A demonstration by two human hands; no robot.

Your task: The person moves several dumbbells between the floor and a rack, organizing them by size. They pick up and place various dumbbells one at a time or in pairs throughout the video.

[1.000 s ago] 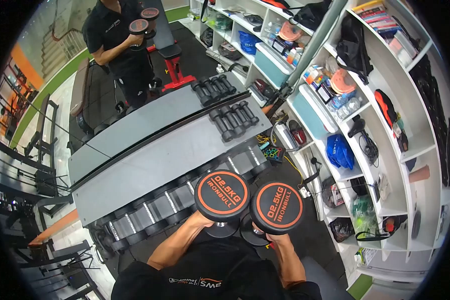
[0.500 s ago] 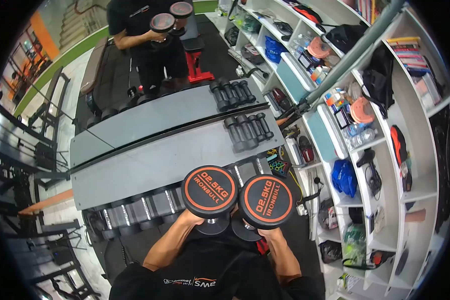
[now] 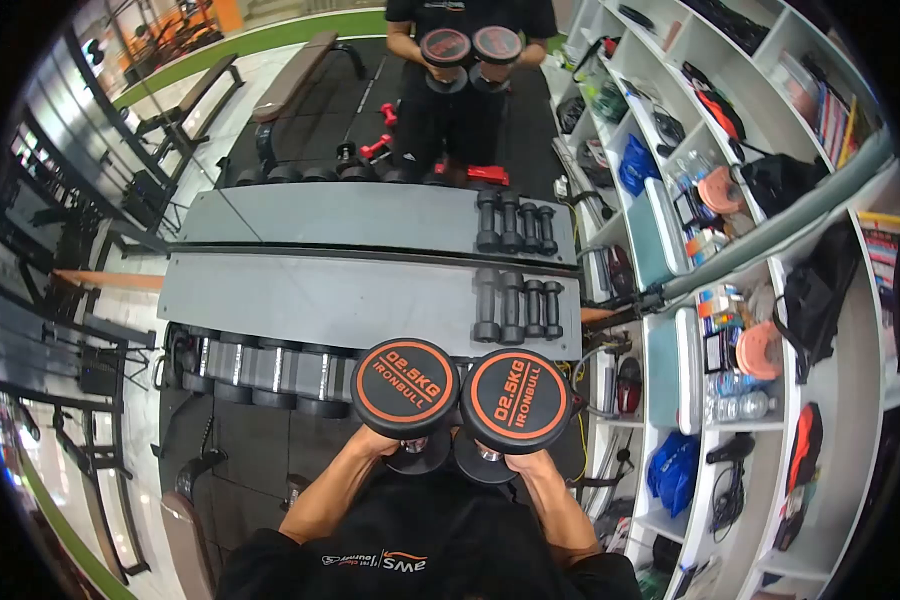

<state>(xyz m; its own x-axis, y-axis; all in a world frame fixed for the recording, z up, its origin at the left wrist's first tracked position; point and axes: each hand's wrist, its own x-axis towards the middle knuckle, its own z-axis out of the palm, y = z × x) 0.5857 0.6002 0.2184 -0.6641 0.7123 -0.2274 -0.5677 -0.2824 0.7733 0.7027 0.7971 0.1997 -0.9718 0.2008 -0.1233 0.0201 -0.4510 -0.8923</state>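
Two black dumbbells with orange rings and "02.5KG IRONBULL" lettering are held upright in front of my chest, side by side. My left hand (image 3: 374,441) is closed around the chrome handle of the left dumbbell (image 3: 406,388), below its upper head. Around the handle of the right dumbbell (image 3: 517,400) my right hand (image 3: 532,463) is closed too. Most of the fingers on both hands are hidden behind the weights. The two upper heads are almost touching.
Ahead stands a grey-topped rack (image 3: 370,298) with several small dumbbells (image 3: 511,307) on top and larger ones (image 3: 278,372) below. A mirror behind it reflects a person (image 3: 465,100). White shelves (image 3: 855,400) with bags and bottles line the right; a bench (image 3: 186,545) stands lower left.
My view has turned, so the rack now lies level and the reflection has shifted right. Both dumbbells stay in my hands, at nearly the same place before my chest.
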